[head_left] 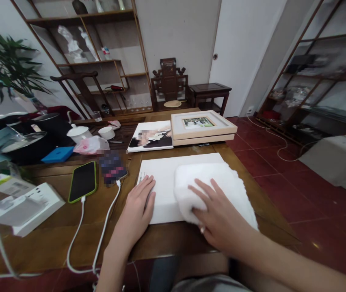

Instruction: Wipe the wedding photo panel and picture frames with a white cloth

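A white flat rectangular panel [161, 174] lies on the wooden table in front of me, with small print near its left edge. My left hand [139, 207] rests flat on the panel's left side, fingers stretched out and holding nothing. Over the panel's right part is a thick, fluffy white cloth [234, 186], which hangs past the panel's right edge. My right hand [215, 211] presses on the cloth and grips its near side, fingers spread over the top and thumb at the near edge.
Behind the panel are a photo print [151, 136] and stacked pale frames [203, 125]. To the left are a phone [83, 182] on a white cable, a white box [35, 207], a blue box [57, 154] and pots [23, 142]. The table's right edge borders the red tiled floor.
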Demonstrator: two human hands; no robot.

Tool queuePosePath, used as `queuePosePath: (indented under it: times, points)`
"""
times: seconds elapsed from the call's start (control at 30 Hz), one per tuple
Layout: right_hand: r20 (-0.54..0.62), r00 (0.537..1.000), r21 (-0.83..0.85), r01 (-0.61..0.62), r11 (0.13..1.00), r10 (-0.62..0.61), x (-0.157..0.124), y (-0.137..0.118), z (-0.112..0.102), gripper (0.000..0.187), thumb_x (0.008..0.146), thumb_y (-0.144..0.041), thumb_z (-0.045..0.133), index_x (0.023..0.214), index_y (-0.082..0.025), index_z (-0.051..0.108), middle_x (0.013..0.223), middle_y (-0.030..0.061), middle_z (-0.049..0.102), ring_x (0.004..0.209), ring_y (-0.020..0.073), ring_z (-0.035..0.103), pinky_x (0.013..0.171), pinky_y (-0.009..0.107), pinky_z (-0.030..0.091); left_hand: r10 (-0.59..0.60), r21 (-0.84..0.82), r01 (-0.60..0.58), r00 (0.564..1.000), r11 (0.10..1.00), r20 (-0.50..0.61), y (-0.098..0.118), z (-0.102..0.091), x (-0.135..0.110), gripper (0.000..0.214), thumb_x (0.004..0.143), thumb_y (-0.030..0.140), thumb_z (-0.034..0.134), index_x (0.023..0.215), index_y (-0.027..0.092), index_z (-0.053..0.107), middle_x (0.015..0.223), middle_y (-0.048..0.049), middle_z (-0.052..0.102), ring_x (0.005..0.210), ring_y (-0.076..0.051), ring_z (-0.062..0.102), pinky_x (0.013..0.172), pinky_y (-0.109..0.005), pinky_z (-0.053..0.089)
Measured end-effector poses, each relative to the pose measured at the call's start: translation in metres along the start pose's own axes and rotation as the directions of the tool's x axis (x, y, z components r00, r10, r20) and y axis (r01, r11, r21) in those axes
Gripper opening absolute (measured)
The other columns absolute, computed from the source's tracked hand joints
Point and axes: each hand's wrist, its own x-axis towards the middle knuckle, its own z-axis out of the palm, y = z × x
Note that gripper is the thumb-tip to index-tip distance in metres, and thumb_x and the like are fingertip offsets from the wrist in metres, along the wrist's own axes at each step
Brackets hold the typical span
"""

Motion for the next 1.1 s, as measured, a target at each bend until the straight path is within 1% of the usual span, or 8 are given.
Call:
queuePosePath:
  times: [0.07, 0.17, 0.37, 0.47, 0.63, 0.77, 0.97, 1.1]
  points:
    - [0.011, 0.997, 0.031, 0.073, 0.997, -0.074, -0.011, -0.011, -0.001, 0.020, 0.074, -0.023, 0.060, 0.091, -0.020, 0.068, 0.135, 0.0180, 0.045, 0.131, 0.0434, 0.027, 0.102, 0.070, 0.016, -0.003, 0.000, 0.003, 1.000, 1.000, 0.002, 0.000, 0.000, 0.000, 0.038, 0.092, 0.028, 0.039, 0.120, 0.010, 0.056, 0.133, -0.0159, 0.054, 0.129, -0.025, 0.044, 0.108, -0.048, 0.035]
    - [0.010, 0.992, 0.072, 0.126, 0.989, -0.127, -0.011, -0.011, -0.003, 0.016, 0.073, -0.024, 0.060, 0.087, -0.021, 0.068, 0.135, 0.0151, 0.045, 0.131, 0.0411, 0.027, 0.104, 0.068, 0.015, -0.007, 0.000, 0.007, 1.000, 1.000, 0.005, -0.001, 0.000, 0.000, 0.039, 0.092, 0.029, 0.038, 0.121, 0.009, 0.056, 0.133, -0.0164, 0.054, 0.130, -0.025, 0.043, 0.108, -0.048, 0.035]
    - [-0.081, 0.997, 0.115, 0.008, 0.993, 0.002, 0.027, 0.014, 0.001, 0.026, 0.074, -0.012, 0.052, 0.097, -0.017, 0.064, 0.118, 0.0141, 0.059, 0.126, 0.0317, 0.037, 0.107, 0.057, 0.021, -0.009, 0.004, 0.009, 1.000, 1.000, 0.016, 0.000, 0.000, 0.000, 0.039, 0.092, 0.029, 0.038, 0.121, 0.008, 0.056, 0.133, -0.0166, 0.053, 0.130, -0.025, 0.043, 0.108, -0.049, 0.034]
    - [-0.101, 0.995, 0.088, 0.013, 0.996, -0.004, 0.048, 0.028, 0.004, 0.024, 0.081, -0.017, 0.051, 0.101, -0.016, 0.064, 0.116, 0.0151, 0.059, 0.125, 0.0309, 0.039, 0.105, 0.055, 0.024, -0.010, -0.001, 0.010, 1.000, 1.000, 0.014, 0.000, 0.000, 0.000, 0.040, 0.092, 0.029, 0.037, 0.121, 0.008, 0.056, 0.133, -0.0168, 0.054, 0.130, -0.025, 0.043, 0.108, -0.049, 0.034]
    - [-0.062, 0.998, 0.027, 0.024, 0.999, -0.023, 0.073, 0.044, 0.002, 0.027, 0.085, -0.017, 0.048, 0.108, -0.015, 0.063, 0.120, 0.0147, 0.057, 0.126, 0.0291, 0.038, 0.105, 0.052, 0.025, -0.009, -0.013, 0.009, 1.000, 1.000, 0.003, -0.001, 0.000, 0.000, 0.038, 0.092, 0.029, 0.038, 0.120, 0.012, 0.056, 0.132, -0.0145, 0.055, 0.129, -0.025, 0.044, 0.107, -0.049, 0.035]
    - [0.002, 1.000, 0.006, 0.012, 1.000, -0.012, 0.066, 0.027, 0.001, 0.030, 0.079, -0.012, 0.050, 0.106, -0.012, 0.064, 0.124, 0.0170, 0.055, 0.129, 0.0341, 0.034, 0.107, 0.056, 0.019, -0.004, -0.018, 0.004, 1.000, 1.000, -0.001, -0.002, 0.001, 0.000, 0.038, 0.091, 0.029, 0.039, 0.121, 0.012, 0.056, 0.131, -0.0144, 0.056, 0.128, -0.025, 0.045, 0.107, -0.049, 0.036]
    - [0.003, 0.993, 0.072, 0.116, 0.991, -0.117, 0.018, -0.025, 0.009, 0.024, 0.079, -0.028, 0.056, 0.099, -0.021, 0.066, 0.134, 0.0152, 0.046, 0.133, 0.0387, 0.026, 0.107, 0.064, 0.007, -0.012, -0.029, 0.012, 1.000, 1.000, -0.002, -0.003, 0.001, -0.001, 0.039, 0.091, 0.030, 0.038, 0.121, 0.013, 0.056, 0.133, -0.0144, 0.054, 0.128, -0.025, 0.045, 0.107, -0.049, 0.036]
    - [0.026, 0.987, 0.090, 0.155, 0.984, -0.157, 0.012, -0.030, 0.008, 0.024, 0.078, -0.030, 0.057, 0.098, -0.022, 0.066, 0.134, 0.0133, 0.046, 0.133, 0.0375, 0.025, 0.107, 0.064, 0.009, -0.009, -0.013, 0.009, 1.000, 1.000, 0.020, -0.004, 0.001, -0.001, 0.042, 0.092, 0.029, 0.034, 0.123, 0.009, 0.055, 0.134, -0.0164, 0.052, 0.130, -0.025, 0.043, 0.108, -0.049, 0.035]
